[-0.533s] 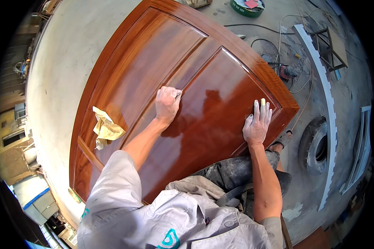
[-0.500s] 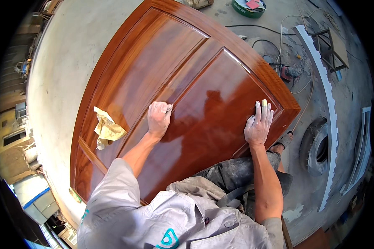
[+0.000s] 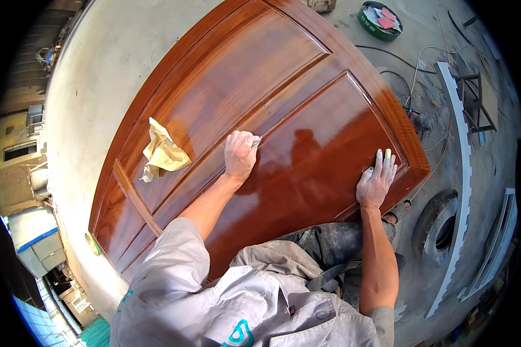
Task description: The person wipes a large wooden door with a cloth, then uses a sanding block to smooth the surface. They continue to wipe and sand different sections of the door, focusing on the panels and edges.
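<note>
Left hand presses small pad onto door.

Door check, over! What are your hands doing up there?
Left hand pressing a small pad to the glossy wooden door. Right hand flat near the door's edge. Crumpled yellow paper lying on the door, left of the hands.

Green round tub on the concrete floor; tyre; white scalloped board.
</note>
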`<state>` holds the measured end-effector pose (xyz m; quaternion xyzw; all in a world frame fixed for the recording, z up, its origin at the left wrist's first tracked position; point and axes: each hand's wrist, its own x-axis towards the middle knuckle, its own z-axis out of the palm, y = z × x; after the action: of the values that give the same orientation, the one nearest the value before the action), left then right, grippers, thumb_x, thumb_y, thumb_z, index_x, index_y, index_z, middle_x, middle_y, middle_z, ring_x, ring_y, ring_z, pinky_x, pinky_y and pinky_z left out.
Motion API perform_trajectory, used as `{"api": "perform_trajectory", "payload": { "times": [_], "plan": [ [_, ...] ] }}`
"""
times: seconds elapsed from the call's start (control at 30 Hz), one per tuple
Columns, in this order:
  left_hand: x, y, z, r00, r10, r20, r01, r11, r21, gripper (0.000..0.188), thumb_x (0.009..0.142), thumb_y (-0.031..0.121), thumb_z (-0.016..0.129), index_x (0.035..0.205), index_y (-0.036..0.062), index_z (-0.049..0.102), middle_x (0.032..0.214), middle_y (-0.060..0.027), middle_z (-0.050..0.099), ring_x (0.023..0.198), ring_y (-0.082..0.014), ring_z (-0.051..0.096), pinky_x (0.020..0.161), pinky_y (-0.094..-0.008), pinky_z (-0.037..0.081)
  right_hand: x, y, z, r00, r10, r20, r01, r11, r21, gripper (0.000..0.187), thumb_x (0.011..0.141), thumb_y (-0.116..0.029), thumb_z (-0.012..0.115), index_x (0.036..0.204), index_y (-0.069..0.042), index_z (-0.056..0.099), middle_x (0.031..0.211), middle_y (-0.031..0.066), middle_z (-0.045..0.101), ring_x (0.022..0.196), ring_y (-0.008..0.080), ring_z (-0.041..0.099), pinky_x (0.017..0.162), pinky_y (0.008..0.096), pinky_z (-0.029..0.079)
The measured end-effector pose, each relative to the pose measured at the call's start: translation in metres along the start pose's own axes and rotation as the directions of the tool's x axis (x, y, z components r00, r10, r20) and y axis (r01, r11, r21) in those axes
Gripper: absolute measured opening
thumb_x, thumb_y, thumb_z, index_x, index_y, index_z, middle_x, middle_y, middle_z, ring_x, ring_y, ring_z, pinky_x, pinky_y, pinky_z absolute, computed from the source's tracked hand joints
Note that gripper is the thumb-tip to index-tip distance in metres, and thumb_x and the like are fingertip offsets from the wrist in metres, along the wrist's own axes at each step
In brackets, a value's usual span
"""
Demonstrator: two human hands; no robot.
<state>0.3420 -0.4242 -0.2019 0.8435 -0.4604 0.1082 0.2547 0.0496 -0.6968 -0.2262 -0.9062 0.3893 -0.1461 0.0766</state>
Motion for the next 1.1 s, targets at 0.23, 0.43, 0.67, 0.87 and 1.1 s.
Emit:
{"api": "perform_trajectory", "payload": {
  "times": [0.23, 0.43, 0.67, 0.87, 1.1],
  "plan": [
    [-0.118, -0.053, -0.117, 0.938, -0.324, 0.12, 0.329, 0.944, -0.016, 0.011, 0.085, -0.001, 0.079, 0.094, 0.0053, 0.075, 0.093, -0.0094, 0.07, 0.091, -0.029, 0.064, 0.084, -0.042, 0.05, 0.005, -0.004, -0.002, 1.0, 0.0, -0.005, 0.0, 1.0, -0.004, 0.067, 0.094, -0.008, 0.055, 0.16, -0.009, 0.043, 0.171, 0.0157, 0.034, 0.16, 0.0376, 0.027, 0.132, 0.0531, 0.018],
    [-0.061, -0.087, -0.087, 0.923, -0.379, 0.071, 0.383, 0.922, -0.052, 0.004, 0.088, 0.005, 0.078, 0.092, 0.0031, 0.077, 0.093, -0.0095, 0.073, 0.092, -0.0283, 0.065, 0.085, -0.041, 0.051, 0.003, -0.004, 0.001, 1.0, 0.005, 0.021, -0.005, 1.0, -0.015, 0.066, 0.095, -0.009, 0.053, 0.161, -0.009, 0.042, 0.172, 0.0161, 0.033, 0.161, 0.0376, 0.025, 0.133, 0.053, 0.017],
    [-0.04, -0.09, -0.066, 0.961, -0.268, 0.073, 0.272, 0.961, -0.056, 0.006, 0.085, 0.008, 0.079, 0.091, 0.0074, 0.078, 0.09, -0.0062, 0.072, 0.092, -0.0284, 0.064, 0.083, -0.0422, 0.048, 0.004, -0.006, 0.0, 1.0, -0.004, 0.007, 0.004, 1.0, -0.011, 0.068, 0.094, -0.009, 0.053, 0.161, -0.009, 0.042, 0.171, 0.0172, 0.033, 0.161, 0.0381, 0.025, 0.132, 0.0537, 0.018],
    [-0.044, -0.085, -0.069, 0.937, -0.336, 0.093, 0.34, 0.94, -0.039, 0.007, 0.083, 0.003, 0.081, 0.09, 0.005, 0.079, 0.09, -0.0097, 0.072, 0.09, -0.0291, 0.065, 0.082, -0.0411, 0.052, 0.006, -0.003, -0.003, 1.0, 0.009, 0.02, -0.009, 1.0, -0.004, 0.068, 0.094, -0.009, 0.054, 0.16, -0.008, 0.043, 0.171, 0.017, 0.034, 0.16, 0.0386, 0.026, 0.132, 0.0542, 0.018],
    [0.059, -0.047, 0.018, 0.959, -0.282, 0.001, 0.274, 0.93, -0.244, 0.005, 0.083, 0.004, 0.081, 0.087, 0.0055, 0.078, 0.087, -0.0092, 0.072, 0.088, -0.0297, 0.066, 0.081, -0.0425, 0.052, 0.003, -0.006, 0.0, 1.0, 0.011, 0.014, -0.011, 1.0, -0.003, 0.068, 0.092, -0.01, 0.055, 0.159, -0.007, 0.044, 0.171, 0.0179, 0.033, 0.16, 0.0395, 0.026, 0.133, 0.0543, 0.018]
  ]
}}
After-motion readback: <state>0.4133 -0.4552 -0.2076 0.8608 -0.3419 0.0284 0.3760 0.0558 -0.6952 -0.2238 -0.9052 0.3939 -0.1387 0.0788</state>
